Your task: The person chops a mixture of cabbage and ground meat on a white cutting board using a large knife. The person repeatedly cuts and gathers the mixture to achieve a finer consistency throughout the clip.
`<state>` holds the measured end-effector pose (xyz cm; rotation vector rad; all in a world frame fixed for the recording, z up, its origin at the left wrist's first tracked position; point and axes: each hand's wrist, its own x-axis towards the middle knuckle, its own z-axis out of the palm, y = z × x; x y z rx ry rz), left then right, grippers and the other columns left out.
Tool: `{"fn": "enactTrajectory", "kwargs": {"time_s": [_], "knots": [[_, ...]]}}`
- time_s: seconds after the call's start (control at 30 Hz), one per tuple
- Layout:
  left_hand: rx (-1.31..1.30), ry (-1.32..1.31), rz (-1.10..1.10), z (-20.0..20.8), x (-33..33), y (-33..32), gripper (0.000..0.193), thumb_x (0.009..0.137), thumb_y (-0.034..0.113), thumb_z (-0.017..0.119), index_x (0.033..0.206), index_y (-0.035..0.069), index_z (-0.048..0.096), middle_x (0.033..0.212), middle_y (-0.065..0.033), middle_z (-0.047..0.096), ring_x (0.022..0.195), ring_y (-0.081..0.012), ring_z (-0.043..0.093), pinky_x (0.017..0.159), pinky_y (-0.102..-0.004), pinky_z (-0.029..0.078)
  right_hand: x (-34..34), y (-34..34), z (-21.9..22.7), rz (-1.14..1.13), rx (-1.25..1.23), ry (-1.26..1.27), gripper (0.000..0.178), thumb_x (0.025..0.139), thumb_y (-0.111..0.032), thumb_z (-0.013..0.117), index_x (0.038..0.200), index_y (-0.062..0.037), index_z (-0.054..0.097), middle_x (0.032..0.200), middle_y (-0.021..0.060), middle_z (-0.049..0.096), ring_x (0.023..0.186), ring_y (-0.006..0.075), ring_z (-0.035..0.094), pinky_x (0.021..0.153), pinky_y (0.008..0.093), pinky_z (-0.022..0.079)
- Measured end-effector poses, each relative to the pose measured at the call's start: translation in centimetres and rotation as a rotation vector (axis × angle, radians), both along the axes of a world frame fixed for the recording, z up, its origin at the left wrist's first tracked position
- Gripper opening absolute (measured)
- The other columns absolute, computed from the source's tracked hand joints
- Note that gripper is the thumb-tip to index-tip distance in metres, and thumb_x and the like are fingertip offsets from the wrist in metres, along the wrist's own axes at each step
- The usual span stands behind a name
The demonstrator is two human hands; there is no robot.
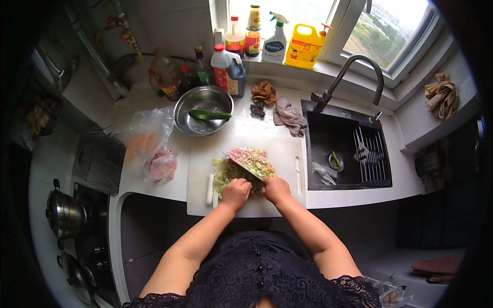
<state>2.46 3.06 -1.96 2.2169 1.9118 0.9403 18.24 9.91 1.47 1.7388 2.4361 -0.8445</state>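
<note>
A pile of chopped pale green scallion and pink minced meat (252,160) lies on the white cutting board (200,149). My right hand (276,190) is closed around the handle of a kitchen knife (245,171). Its dark blade slants up and left through the pile, with chopped bits along its upper side. Beside it, my left hand (237,194) is closed at the near edge of the pile, fingers curled in by the blade; what they grip is hidden. White scallion stalks (210,189) lie at the board's left, close to the left hand.
A steel bowl (179,115) holding a green cucumber-like vegetable (209,115) stands behind the board. Plastic bags (154,126) and wrapped meat (161,165) sit left. Right is a black sink (321,138) with a faucet (377,69). A cloth (290,116) and bottles (228,72) stand behind.
</note>
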Motion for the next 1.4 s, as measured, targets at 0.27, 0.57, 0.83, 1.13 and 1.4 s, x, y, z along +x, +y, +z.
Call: {"fn": "enactTrajectory", "kwargs": {"time_s": [0.27, 0.57, 0.83, 1.13, 1.4], "knots": [[0.015, -0.087, 0.051, 0.2, -0.7, -2.1, 0.006, 0.079, 0.014, 0.065, 0.082, 0.01, 0.068, 0.084, -0.0027, 0.064, 0.078, -0.0237, 0.061, 0.066, -0.0358, 0.052, -0.1, 0.0, 1.5, -0.111, 0.024, 0.059, 0.02, 0.078, -0.019, 0.056, 0.093, -0.0127, 0.068, 0.089, 0.0181, 0.067, 0.086, 0.0377, 0.064, 0.078, 0.0476, 0.05], [-0.001, -0.102, 0.062, 0.7, -1.6, -2.6, 0.008, 0.08, 0.014, 0.065, 0.086, 0.011, 0.068, 0.087, -0.0028, 0.065, 0.08, -0.0238, 0.062, 0.067, -0.0352, 0.052, -0.4, -0.6, 1.5, -0.061, 0.055, 0.121, 0.021, 0.079, -0.019, 0.056, 0.096, -0.0144, 0.068, 0.092, 0.0174, 0.067, 0.087, 0.0372, 0.064, 0.079, 0.0467, 0.05], [0.001, -0.142, 0.063, 0.8, -1.8, -3.0, 0.008, 0.08, 0.014, 0.066, 0.086, 0.011, 0.068, 0.086, -0.0034, 0.065, 0.079, -0.024, 0.062, 0.067, -0.0351, 0.052, -0.1, -0.7, 0.6, -0.057, 0.101, 0.032, 0.019, 0.078, -0.022, 0.058, 0.095, -0.0173, 0.068, 0.087, 0.0172, 0.067, 0.084, 0.0375, 0.063, 0.076, 0.0491, 0.05], [-0.001, -0.149, 0.06, 0.6, -1.7, -3.2, 0.006, 0.079, 0.014, 0.066, 0.084, 0.011, 0.067, 0.085, -0.0036, 0.065, 0.078, -0.0246, 0.062, 0.068, -0.0355, 0.052, 0.8, 0.4, -0.2, -0.001, 0.013, -0.107, 0.027, 0.079, -0.032, 0.064, 0.094, -0.0087, 0.064, 0.087, 0.0186, 0.066, 0.086, 0.0387, 0.063, 0.074, 0.0476, 0.049], [-0.017, -0.182, 0.052, 0.6, -1.5, -3.7, 0.007, 0.078, 0.014, 0.067, 0.084, 0.011, 0.067, 0.085, -0.0042, 0.065, 0.079, -0.0246, 0.062, 0.068, -0.0357, 0.051, 2.2, -1.7, -0.8, -0.049, 0.177, 0.118, 0.028, 0.085, -0.035, 0.061, 0.094, -0.0096, 0.054, 0.084, 0.0168, 0.067, 0.079, 0.038, 0.064, 0.068, 0.0484, 0.049]]}}
